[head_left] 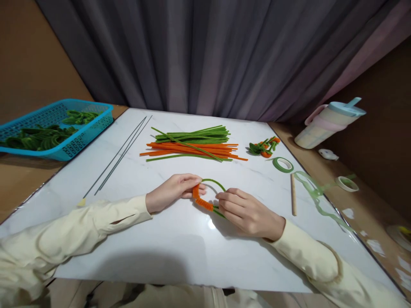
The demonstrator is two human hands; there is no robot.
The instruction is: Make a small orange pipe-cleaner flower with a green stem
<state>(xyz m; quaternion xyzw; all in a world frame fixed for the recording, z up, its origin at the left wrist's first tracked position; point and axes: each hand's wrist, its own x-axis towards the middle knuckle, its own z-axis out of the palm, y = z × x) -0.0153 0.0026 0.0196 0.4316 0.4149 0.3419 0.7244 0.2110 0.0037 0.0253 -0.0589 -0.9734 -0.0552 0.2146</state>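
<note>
Between my hands is a green pipe cleaner (pixel 212 181) bent into a loop, with an orange pipe cleaner (pixel 203 203) coiled tightly round part of it. My left hand (pixel 175 188) pinches the loop's left side, at the upper end of the orange coil. On the other side, my right hand (pixel 248 211) has its fingers closed over the green part; the fingertips are partly hidden. Beyond the hands lie a pile of orange pipe cleaners (pixel 192 149) and a pile of green pipe cleaners (pixel 195 136), with one green piece crossing both.
Left stands a blue basket (pixel 58 153) holding green coiled pieces, near thin dark wires (pixel 120 156). At right are finished green-and-orange pieces (pixel 265 147), green tape (pixel 282 164), a wooden stick (pixel 293 194), loose green ribbon (pixel 316 196), a white roll (pixel 346 184) and a tumbler (pixel 324 126).
</note>
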